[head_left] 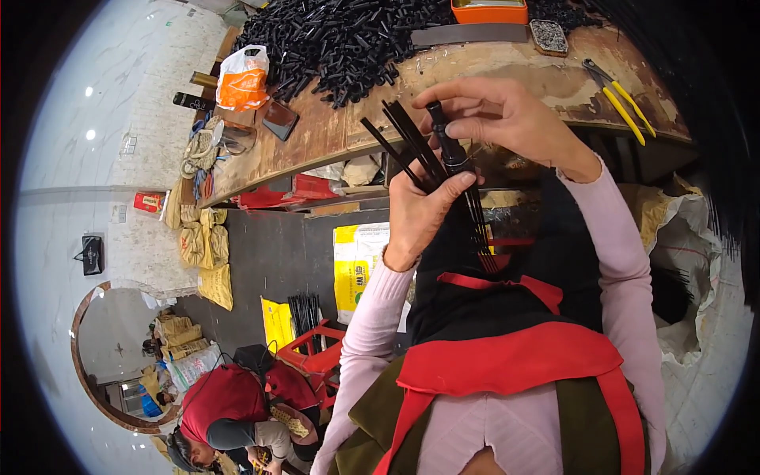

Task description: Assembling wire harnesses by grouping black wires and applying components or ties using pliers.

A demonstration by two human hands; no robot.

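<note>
My left hand (416, 214) is closed around a bundle of thin black rods (410, 136), which slant up past the fingers and run down below the hand. Among them stands a thicker black piece (451, 150) with a narrow neck and a ringed, flared lower part. My right hand (503, 111) has its thumb and fingers at the neck of that piece, above my left thumb. Its exact kind I cannot make out. Both hands are over the near edge of the wooden bench (332, 119).
A large heap of short black tubular parts (324, 47) covers the bench's far side. Yellow-handled pliers (625, 111), a phone (280, 119), an orange container (489, 12) and a plastic bag (243, 79) lie there too. At lower left, a co-worker (226, 404) bends beside a red stool (317, 356).
</note>
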